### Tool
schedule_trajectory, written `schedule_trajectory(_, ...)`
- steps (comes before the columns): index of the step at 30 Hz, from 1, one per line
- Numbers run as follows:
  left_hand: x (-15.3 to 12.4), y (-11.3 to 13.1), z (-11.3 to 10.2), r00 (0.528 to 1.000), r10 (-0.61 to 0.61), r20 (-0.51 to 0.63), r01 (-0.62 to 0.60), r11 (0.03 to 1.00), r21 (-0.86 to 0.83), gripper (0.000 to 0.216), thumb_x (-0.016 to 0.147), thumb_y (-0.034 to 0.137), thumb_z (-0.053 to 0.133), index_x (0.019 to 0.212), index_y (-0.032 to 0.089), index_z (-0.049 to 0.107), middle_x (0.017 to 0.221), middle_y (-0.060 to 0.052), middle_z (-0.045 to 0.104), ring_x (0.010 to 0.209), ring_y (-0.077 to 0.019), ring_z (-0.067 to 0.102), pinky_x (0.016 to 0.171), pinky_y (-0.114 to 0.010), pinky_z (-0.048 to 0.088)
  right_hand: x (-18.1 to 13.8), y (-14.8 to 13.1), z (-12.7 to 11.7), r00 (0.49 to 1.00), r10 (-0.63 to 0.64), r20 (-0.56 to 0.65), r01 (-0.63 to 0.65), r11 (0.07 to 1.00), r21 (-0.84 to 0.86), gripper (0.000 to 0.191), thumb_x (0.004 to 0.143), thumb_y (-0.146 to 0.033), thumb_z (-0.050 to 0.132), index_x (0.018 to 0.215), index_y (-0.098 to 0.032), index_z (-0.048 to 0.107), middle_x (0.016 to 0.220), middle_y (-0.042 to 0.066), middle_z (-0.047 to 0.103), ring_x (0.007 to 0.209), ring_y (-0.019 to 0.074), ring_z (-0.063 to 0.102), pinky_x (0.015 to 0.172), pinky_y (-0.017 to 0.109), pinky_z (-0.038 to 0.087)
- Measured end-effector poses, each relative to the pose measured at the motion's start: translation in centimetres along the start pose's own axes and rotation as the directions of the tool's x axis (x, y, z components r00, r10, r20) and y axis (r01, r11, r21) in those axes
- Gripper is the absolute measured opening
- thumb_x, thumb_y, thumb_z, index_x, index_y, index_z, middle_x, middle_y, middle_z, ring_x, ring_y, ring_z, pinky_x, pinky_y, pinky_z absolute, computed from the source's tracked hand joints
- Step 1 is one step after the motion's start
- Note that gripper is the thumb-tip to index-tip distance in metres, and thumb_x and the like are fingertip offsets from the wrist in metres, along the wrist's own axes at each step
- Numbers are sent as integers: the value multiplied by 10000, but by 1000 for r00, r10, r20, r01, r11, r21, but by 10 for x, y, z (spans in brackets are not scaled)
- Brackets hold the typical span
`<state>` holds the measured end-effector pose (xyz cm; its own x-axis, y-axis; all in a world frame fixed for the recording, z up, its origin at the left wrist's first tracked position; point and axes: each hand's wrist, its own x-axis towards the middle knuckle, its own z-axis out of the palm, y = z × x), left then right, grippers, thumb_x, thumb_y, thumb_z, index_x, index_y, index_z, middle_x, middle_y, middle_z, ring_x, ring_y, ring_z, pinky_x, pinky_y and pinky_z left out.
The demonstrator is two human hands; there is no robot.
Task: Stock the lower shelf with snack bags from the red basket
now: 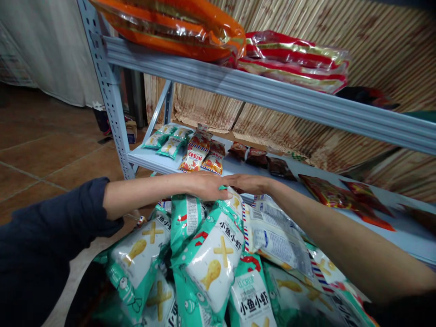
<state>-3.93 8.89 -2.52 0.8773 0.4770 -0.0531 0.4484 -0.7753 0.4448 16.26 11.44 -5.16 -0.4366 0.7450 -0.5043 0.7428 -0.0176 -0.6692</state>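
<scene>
A heap of teal and white snack bags (218, 259) printed with yellow fish fills the lower middle of the view. My left hand (204, 185) lies on top of the heap, palm down, fingers together and curled slightly over the topmost bag (190, 213). My right hand (250, 183) reaches in from the right, fingers stretched flat, its tips meeting my left hand. Neither hand plainly grips a bag.
A grey metal shelf (153, 159) behind the heap carries teal bags (168, 141), red and orange packets (200, 154), dark packets (259, 159) and red packs (340, 195). The upper shelf (272, 95) holds large orange and red wrapped packs. Tiled floor lies to the left.
</scene>
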Motion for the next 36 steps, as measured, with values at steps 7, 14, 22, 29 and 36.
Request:
schedule_trajectory(7,-9,10,0,997,-57,44,56,998,7,400,844,418,380,1121,175,537,1035,-67,618,873,-175,559,741,-259,399,-2,-1,2,991,90,-99,-79,990,114,342,838,-433,406,1086,-289,593,1112,-24,619,992,158,573,794,264,488)
schedule_trajectory(14,-11,12,2,998,-59,27,60,998,-7,397,824,400,412,1135,184,531,910,-42,640,799,-153,556,724,-246,390,-14,-11,4,986,35,-163,-18,995,102,332,870,-366,376,1110,-248,573,1122,9,612,1013,149,562,848,270,462)
schedule_trajectory(22,-11,14,2,993,-117,16,117,993,27,405,805,347,435,1168,190,520,914,-39,643,782,-147,557,707,-238,391,-46,-20,-3,966,90,-242,-67,993,99,363,834,-347,456,1123,-156,564,1162,101,570,1089,179,515,942,329,399)
schedule_trajectory(29,-13,15,5,995,-70,-64,75,994,76,390,785,311,445,1130,167,558,852,-57,638,747,-161,555,687,-260,395,-58,-14,2,954,53,-294,-86,991,-99,400,782,-351,525,1156,-212,556,1201,56,558,1098,217,506,943,372,395)
schedule_trajectory(36,-12,14,5,993,-63,-100,52,993,-105,356,744,202,477,1080,165,587,774,-18,619,677,-122,533,670,-227,411,-61,-11,9,966,-35,-255,-8,986,-166,398,788,-417,501,1138,-243,575,1148,11,595,1069,214,518,948,373,380)
